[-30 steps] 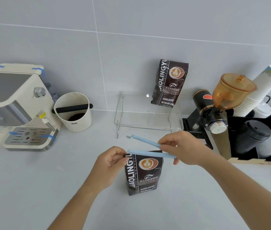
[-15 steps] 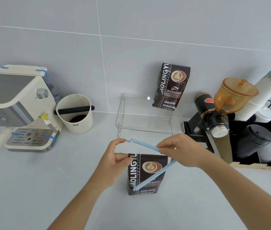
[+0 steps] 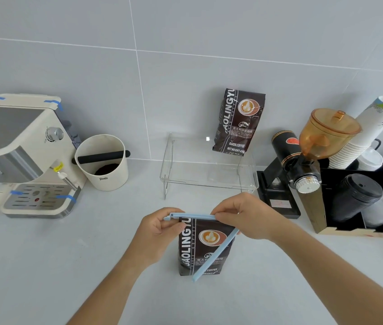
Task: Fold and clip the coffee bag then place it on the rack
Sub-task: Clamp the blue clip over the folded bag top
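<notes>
- I see the coffee bag standing upright on the near middle of the pale grey counter, its top already folded over.
- The light blue sealing clip is hinged apart: one bar lies along the folded top edge, the other swings down across the front of the bag toward its lower right.
- My left hand is curled, pinching the clip's left tip at the bag's top left corner.
- My right hand is closed around the hinge end at the top right corner, fingers over the upper bar.
- So, as I judge it, folding is done and clipping is half done; the loose bar has yet to be swung up and snapped shut.
- The move to the clear acrylic rack is left; it sits just beyond, against the wall, with a second matching bag on its far right.
- Around it: an espresso machine and knock box at left, a grinder, stacked paper cups and lids at right, grey tiled wall behind.
</notes>
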The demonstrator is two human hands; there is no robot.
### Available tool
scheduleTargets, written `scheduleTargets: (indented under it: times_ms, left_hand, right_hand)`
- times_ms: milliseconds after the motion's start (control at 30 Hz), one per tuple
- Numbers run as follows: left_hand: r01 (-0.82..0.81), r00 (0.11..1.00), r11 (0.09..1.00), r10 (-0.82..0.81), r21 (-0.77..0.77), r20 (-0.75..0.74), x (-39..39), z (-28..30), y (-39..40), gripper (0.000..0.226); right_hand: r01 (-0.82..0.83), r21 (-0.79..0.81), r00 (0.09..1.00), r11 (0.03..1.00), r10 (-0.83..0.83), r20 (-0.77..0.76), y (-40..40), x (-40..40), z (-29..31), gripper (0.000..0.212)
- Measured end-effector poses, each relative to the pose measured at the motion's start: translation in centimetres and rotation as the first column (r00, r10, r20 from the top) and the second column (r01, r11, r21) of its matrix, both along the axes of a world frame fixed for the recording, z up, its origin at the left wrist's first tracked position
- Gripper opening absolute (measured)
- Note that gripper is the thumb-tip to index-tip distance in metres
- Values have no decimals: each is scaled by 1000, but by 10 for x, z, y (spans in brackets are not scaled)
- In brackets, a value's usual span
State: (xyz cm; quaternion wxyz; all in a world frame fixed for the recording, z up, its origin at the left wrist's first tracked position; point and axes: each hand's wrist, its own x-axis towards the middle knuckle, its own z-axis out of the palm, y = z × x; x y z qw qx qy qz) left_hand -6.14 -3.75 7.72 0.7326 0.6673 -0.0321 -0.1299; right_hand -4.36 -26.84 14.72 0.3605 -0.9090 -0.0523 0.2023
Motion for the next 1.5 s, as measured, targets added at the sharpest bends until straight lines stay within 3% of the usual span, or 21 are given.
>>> scheduleTargets:
  times_ms: [367,933,1100,1267,1400,1500]
  left_hand:
    - [-14,999,999,12,44,48,0,0,-1,11]
    - [-57,998,998,58,33,-32,3,-5,1,17]
    - [-8,1000,998,10,66,-29,6,-8,5,23]
    - [-13,996,999,8,-51,-84,3,-7,6,23]
    - [9,996,999,-13,-43,-90,0,-4,5,23]
    - [40,995,999,-43,-27,-88,-2,-4,7,34]
  right_hand:
    - [28,50,996,998,-24,-83,-33,-12,3,37]
    - [20,28,953,999,-27,301,-25,-35,-13,30]
    - [50,12,939,999,-51,341,-18,-39,-10,20]
    - [68,-4,925,998,-61,375,-15,-39,-11,15]
    - [89,-16,911,996,-75,404,-13,-39,-15,15]
    - [68,-28,899,997,-49,435,-10,-38,-17,14]
